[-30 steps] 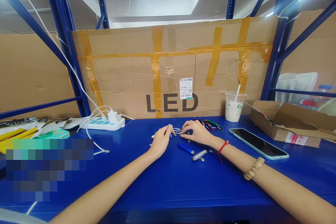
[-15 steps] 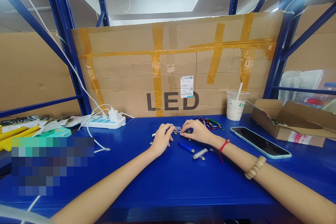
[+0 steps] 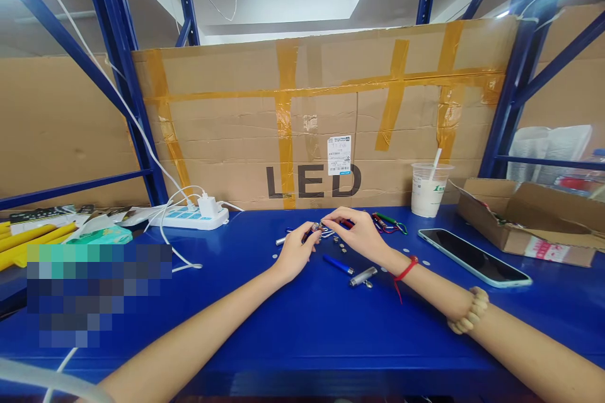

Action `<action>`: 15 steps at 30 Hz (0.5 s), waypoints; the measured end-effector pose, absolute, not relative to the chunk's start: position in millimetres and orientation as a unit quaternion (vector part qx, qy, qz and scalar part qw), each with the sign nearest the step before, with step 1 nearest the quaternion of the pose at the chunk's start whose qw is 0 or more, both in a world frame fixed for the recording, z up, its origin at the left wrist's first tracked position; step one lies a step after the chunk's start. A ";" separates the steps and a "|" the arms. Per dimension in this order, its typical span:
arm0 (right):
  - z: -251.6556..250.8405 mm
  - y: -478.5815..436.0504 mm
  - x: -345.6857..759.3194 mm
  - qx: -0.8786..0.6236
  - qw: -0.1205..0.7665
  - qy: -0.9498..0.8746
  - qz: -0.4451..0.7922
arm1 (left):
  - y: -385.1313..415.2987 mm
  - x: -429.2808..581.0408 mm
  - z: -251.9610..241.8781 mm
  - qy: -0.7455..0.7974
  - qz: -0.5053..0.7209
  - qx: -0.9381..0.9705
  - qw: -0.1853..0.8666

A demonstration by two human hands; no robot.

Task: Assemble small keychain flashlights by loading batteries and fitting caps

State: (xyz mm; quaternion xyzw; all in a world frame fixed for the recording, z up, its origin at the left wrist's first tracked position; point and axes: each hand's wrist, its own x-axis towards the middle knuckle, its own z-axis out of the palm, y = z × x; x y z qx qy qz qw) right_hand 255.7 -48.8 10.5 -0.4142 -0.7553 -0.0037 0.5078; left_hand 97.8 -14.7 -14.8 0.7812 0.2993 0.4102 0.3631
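Blue tabletop [image 3: 302, 334] is filling the near part of the scene, and over it two bare forearms are reaching inward, the right one wearing one beaded bracelet [image 3: 469, 311] and one red cord [image 3: 406, 269]. One silver tube [image 3: 363, 276] is lying near the middle, with one blue tube [image 3: 338, 264] just beyond it to the left. Farther on, the left hand [image 3: 293, 256] is gripping one small dark tube [image 3: 309, 232] in its fingers, while the right hand [image 3: 362, 236] is bringing thumb and forefinger narrowly together at that tube's far end; whether they are pinching something is too small to tell. Compared with half a second ago, the right fingertips are no longer sitting low by the small round pieces [image 3: 337, 242] but are meeting the left hand's tube, and one pale disc [image 3: 426, 262] is now showing beyond the right wrist. One phone [image 3: 475, 257] and one open carton [image 3: 524, 220] are lying to the right, one cup [image 3: 428, 192] is standing farther back, and one cardboard panel [image 3: 227, 138] is closing off the far side.
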 end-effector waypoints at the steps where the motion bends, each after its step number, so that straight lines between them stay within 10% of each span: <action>1: 10.1 -49.3 254.5 -0.411 0.512 -0.755 -0.002 | -15.1 97.8 -14.5 0.298 0.410 0.783 0.361; 15: 10.8 -49.9 252.7 -0.438 0.514 -0.736 0.053 | -17.8 94.2 -15.1 0.271 0.384 0.842 0.263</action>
